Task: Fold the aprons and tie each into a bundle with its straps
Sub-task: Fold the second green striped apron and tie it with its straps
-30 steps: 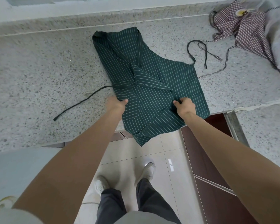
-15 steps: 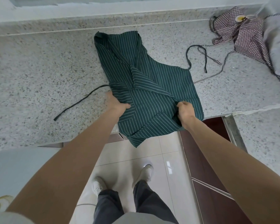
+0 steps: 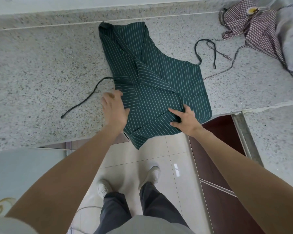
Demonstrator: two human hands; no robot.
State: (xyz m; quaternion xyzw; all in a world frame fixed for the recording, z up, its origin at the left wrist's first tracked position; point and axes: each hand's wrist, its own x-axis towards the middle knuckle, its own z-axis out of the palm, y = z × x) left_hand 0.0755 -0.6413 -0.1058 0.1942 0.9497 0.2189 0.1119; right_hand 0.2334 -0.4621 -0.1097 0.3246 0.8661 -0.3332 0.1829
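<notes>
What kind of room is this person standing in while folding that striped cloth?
Most likely a kitchen, though that is a guess. A speckled stone countertop runs along the wall, dark cabinet doors sit under it, and the floor is glossy pale tile. The green striped apron and a checked apron fit that too.

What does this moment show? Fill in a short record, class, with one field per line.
surface: speckled stone counter
main item: green striped apron, partly folded, its bottom corner hanging over the counter edge
left strap: dark strap lying loose on the counter
left hand: left hand open at the apron's left edge
right hand: right hand spread flat on the apron
waiting: checked apron, crumpled at far right
</notes>
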